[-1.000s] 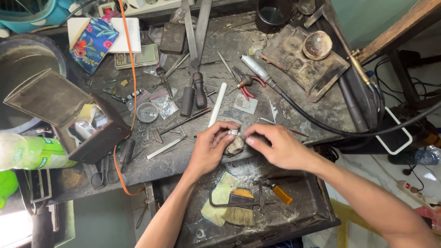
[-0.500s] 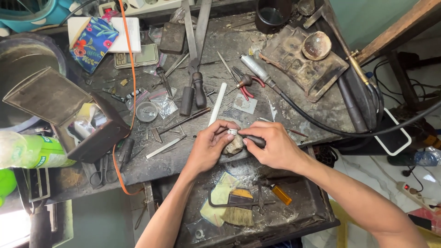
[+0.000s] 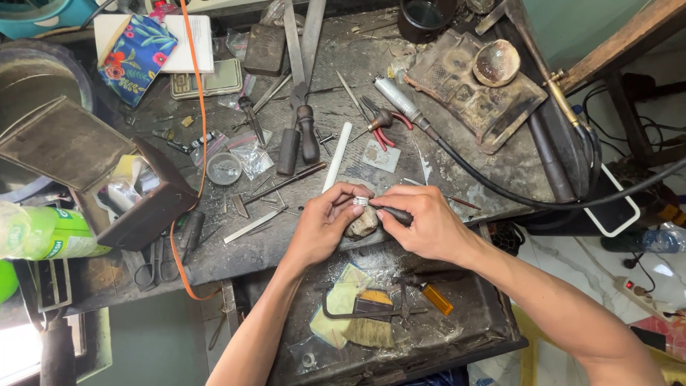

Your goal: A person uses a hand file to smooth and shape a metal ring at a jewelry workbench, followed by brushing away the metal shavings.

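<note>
The left hand (image 3: 325, 225) pinches a small silvery metal ring (image 3: 361, 201) over the worn wooden peg (image 3: 363, 223) at the edge of the cluttered grey desk (image 3: 464, 154). The right hand (image 3: 423, 223) is closed around a dark-handled tool (image 3: 391, 213), tip at the ring. Risk: the tool may slip off so small a piece, or the ring could drop. Below the peg, an open dark drawer (image 3: 486, 314) holds a brush (image 3: 370, 325), a yellow cloth and an orange-handled tool. Left of the peg, a small clear dish (image 3: 224, 169); contents unclear.

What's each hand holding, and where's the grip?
Left hand pinches a small silver ring by its rim at the fingertips. Right hand grips a dark tool handle mid-shaft.
</note>
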